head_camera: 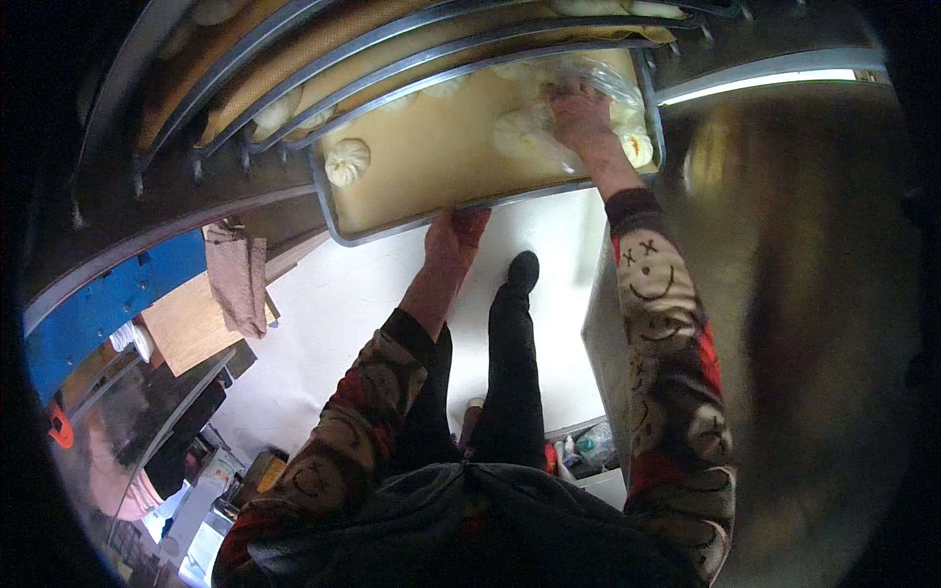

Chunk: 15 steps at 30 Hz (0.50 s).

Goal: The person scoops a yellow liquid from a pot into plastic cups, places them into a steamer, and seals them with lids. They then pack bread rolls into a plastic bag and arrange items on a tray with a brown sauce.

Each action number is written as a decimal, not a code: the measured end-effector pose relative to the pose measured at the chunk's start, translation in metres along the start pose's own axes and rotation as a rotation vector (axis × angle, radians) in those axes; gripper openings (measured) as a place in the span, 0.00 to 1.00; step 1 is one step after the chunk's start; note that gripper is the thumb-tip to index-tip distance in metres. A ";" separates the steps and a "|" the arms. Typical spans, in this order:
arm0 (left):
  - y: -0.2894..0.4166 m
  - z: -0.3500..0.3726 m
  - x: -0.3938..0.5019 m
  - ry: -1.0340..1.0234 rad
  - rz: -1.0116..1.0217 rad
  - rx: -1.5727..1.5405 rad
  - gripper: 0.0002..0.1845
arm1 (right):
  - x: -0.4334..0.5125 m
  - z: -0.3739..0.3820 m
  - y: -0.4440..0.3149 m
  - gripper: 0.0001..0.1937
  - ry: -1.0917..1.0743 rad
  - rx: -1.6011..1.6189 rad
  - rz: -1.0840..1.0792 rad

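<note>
A metal baking tray [401,228] lined with tan sheet juts out from a rack in front of me. My left hand [457,239] grips its near rim from below, with the fingers partly hidden. Over the tray's right end, my right hand [584,121] is closed on a clear plastic bag [606,81]; its fingertips are blurred. White pleated steamed buns lie around that hand, one bun [518,131] by the plastic to its left and another bun [637,147] with an orange mark at the right rim. A single bun [347,162] sits near the tray's left end.
Further trays [294,81] of buns are stacked in the rack above. A metal panel [794,294] stands close on my right. To the left are a brown towel [239,279], a wooden board [192,323] and a blue panel [117,301]. White floor [331,316] lies below.
</note>
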State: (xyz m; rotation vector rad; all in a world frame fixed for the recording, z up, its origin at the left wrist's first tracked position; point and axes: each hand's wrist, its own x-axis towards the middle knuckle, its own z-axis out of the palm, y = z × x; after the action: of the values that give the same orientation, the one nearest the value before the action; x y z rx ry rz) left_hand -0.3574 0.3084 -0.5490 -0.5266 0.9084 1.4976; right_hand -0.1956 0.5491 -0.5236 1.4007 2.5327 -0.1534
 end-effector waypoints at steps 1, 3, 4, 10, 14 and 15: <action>-0.003 0.000 0.002 -0.014 -0.031 -0.001 0.17 | 0.012 -0.003 0.001 0.28 -0.045 -0.037 0.042; -0.005 0.001 0.005 0.016 -0.053 0.004 0.17 | 0.022 -0.008 0.008 0.31 -0.185 -0.065 0.086; -0.004 0.003 0.005 0.059 -0.043 0.011 0.17 | 0.020 -0.010 0.015 0.31 -0.180 0.068 0.101; 0.005 0.011 0.000 -0.136 -0.021 0.040 0.19 | -0.028 -0.007 0.057 0.27 0.379 2.112 0.656; 0.017 0.011 0.029 -0.246 0.023 0.013 0.21 | -0.049 -0.015 0.059 0.34 0.424 2.917 0.645; 0.023 0.015 0.045 -0.227 -0.002 0.036 0.22 | -0.059 -0.019 0.057 0.33 0.361 2.944 0.542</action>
State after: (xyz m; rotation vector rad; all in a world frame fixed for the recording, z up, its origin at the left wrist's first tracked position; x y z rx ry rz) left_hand -0.3835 0.3494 -0.5694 -0.3226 0.7553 1.5022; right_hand -0.1200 0.5349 -0.4884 -0.7336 0.1606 1.8185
